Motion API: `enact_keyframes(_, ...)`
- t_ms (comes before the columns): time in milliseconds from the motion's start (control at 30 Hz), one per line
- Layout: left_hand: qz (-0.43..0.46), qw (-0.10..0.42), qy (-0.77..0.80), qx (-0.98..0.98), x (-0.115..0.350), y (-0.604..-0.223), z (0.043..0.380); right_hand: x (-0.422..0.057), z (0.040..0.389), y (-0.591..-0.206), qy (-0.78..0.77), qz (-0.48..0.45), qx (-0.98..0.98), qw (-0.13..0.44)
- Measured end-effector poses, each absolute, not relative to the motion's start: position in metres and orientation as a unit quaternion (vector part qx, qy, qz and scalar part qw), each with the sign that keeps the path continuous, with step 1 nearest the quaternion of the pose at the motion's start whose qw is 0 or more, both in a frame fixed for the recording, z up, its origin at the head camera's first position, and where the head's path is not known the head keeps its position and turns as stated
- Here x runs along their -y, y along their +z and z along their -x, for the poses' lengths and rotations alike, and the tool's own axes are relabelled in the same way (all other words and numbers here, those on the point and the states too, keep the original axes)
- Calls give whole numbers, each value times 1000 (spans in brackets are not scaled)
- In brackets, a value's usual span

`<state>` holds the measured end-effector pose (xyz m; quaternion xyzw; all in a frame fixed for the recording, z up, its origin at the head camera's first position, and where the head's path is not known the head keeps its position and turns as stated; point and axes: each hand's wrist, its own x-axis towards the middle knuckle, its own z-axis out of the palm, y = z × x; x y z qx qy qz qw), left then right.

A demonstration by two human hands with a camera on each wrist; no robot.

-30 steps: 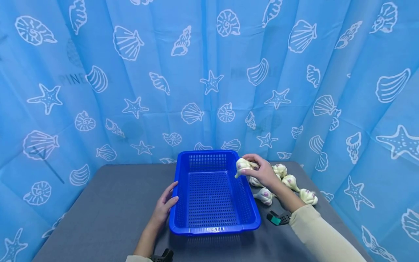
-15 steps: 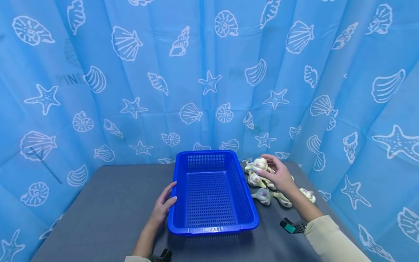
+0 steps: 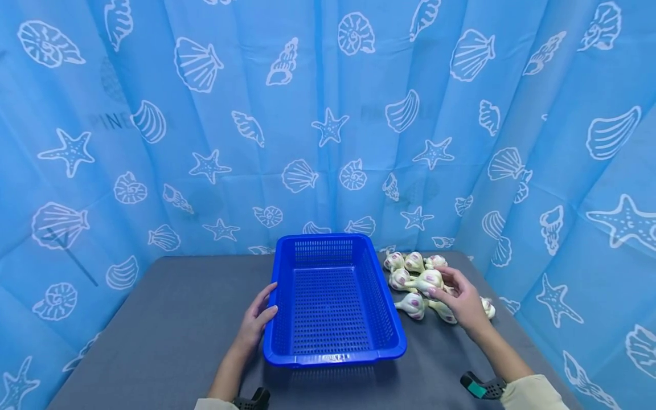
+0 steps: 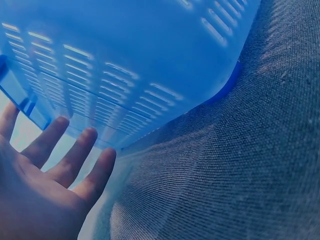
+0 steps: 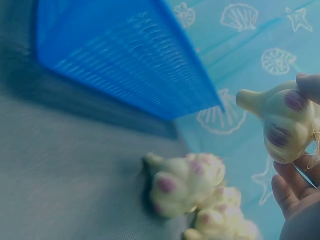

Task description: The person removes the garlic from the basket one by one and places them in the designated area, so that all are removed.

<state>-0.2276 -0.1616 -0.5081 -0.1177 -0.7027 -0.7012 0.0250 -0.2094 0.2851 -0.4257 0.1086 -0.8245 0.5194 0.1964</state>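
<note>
In the head view my right hand pinches a garlic bulb between thumb and fingers, its stem pointing left. The right wrist view shows this bulb raised apart from the others, purple streaks on its skin and roots toward my palm. More white garlic bulbs lie around it on the table. A blue perforated plastic basket stands to their left with nothing in it. My left hand touches the basket's left rim. In the left wrist view its extended fingers lie along the outer wall.
A grey cloth covers the table. Behind it and along both sides hangs a blue curtain with white shell prints. One garlic bulb lies farthest right, partly behind my right hand.
From the basket's right rim, my right hand has moved right and then nearer, holding a garlic bulb. Bulbs at the back of the group now show. Left hand and basket stay put.
</note>
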Motion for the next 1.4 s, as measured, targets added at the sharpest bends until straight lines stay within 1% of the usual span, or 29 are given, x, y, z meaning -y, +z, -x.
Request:
enact_keyframes(167, 113, 22, -703, 702, 162, -509, 227, -289, 195, -442, 523, -90, 830, 171)
enact_keyframes(400, 116, 20, -706, 698, 163, -507, 226, -296, 186, -465, 518, -110, 831, 171)
enact_keyframes(667, 115, 25, -702, 702, 163, -506, 225, -304, 178, -484, 465, -129, 860, 164)
enact_keyframes(1033, 118, 20, -723, 680, 154, -505, 221, -314, 166, -495, 320, -107, 915, 221)
enact_keyframes(1133, 114, 25, -710, 695, 157, -503, 220, -314, 167, -497, 310, -115, 914, 237)
enact_keyframes(1400, 110, 61, -668, 734, 167, -493, 217, -314, 168, -499, 328, -129, 895, 275)
